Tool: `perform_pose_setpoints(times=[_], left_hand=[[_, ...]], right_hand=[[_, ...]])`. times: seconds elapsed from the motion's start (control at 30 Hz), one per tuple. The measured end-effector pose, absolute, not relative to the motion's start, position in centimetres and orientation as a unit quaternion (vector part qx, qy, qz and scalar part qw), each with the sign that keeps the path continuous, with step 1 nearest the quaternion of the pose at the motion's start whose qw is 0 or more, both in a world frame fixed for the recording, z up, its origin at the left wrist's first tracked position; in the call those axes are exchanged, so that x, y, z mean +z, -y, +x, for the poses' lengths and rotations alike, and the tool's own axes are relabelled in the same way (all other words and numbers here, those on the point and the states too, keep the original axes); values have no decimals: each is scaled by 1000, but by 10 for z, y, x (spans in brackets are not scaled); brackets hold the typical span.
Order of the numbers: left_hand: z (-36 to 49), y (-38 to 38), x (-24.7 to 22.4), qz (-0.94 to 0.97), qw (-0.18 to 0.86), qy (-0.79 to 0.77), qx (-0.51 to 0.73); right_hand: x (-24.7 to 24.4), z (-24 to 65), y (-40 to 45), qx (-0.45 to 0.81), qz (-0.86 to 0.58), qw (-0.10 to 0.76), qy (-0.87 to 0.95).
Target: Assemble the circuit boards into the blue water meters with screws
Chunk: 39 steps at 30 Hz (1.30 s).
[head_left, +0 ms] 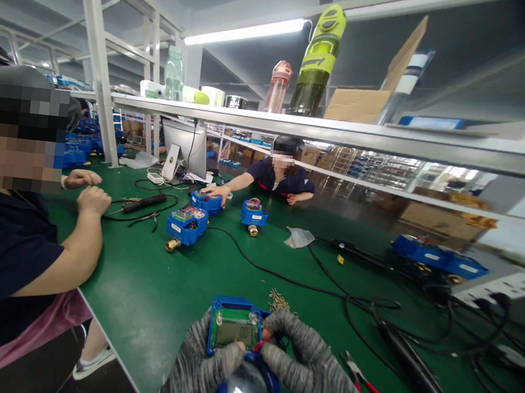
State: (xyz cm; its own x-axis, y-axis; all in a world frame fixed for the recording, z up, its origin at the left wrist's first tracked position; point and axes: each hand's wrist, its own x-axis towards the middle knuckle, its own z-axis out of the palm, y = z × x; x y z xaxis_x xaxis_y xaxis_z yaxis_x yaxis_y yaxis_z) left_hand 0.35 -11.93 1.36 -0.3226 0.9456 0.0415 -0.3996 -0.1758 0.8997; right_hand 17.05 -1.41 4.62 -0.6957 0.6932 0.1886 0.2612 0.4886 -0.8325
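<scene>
A blue meter housing (233, 301) is held up close at the bottom centre, its green circuit board and small display facing up. The display shows digits that look like 00. My left hand (203, 359), in a grey knitted glove, grips the housing's left side, thumb at the display's lower edge. My right hand (305, 363), gloved alike, has thumb and forefinger pinched at red wires (259, 345) on the board's right side. A round clear cover (244, 391) with a blue rim lies below the board, between the hands.
Small brass screws (279, 301) are piled beyond my right hand. Red-handled cutters (365, 382) and a black electric screwdriver (422, 376) lie right, among cables. Blue meters (254, 213) stand farther back. One person sits left; another across the green table (138, 308) reaches to a meter.
</scene>
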Motion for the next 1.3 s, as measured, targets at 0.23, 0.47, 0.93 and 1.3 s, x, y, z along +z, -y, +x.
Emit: perform_pose_setpoints(times=[0.23,0.47,0.93,1.3], left_hand=[[7,125,25,273,494,-418,712],[10,127,32,290,467,-429,717],[-8,117,17,370,477,-400,690],[-22,97,-1,286,468,-438,713]], right_hand=[[50,174,17,484,-265,256,794],[51,172,12,518,-231,270,778],[51,170,22,443,-263,362,777],[44,187,22,403,-414,274,769]])
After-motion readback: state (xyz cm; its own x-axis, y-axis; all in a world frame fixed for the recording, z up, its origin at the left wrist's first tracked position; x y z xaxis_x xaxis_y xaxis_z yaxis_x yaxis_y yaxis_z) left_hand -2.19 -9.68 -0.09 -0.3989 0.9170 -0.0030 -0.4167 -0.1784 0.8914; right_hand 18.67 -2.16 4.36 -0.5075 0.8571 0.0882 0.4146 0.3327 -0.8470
